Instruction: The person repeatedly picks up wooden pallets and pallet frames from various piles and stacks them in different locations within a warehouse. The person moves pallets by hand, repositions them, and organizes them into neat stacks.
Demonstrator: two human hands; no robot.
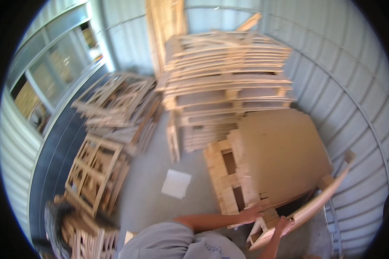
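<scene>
My right hand (pixel 283 225) grips a long curved wooden frame piece (pixel 315 203) that slants up to the right toward the corrugated wall. My left hand (pixel 250 213) rests flat on the near edge of a low stack of wooden frames (pixel 222 175), fingers spread. A large brown board (pixel 281 151) lies on top of that stack. My grey-sleeved shoulder (pixel 168 241) fills the lower middle of the view.
A tall pile of curved wooden parts (pixel 229 82) stands at the back. Stacks of open wooden frames (pixel 112 108) (pixel 95 172) line the left. A white sheet (pixel 176 184) lies on the grey floor. Corrugated metal walls (pixel 350 86) close the right side.
</scene>
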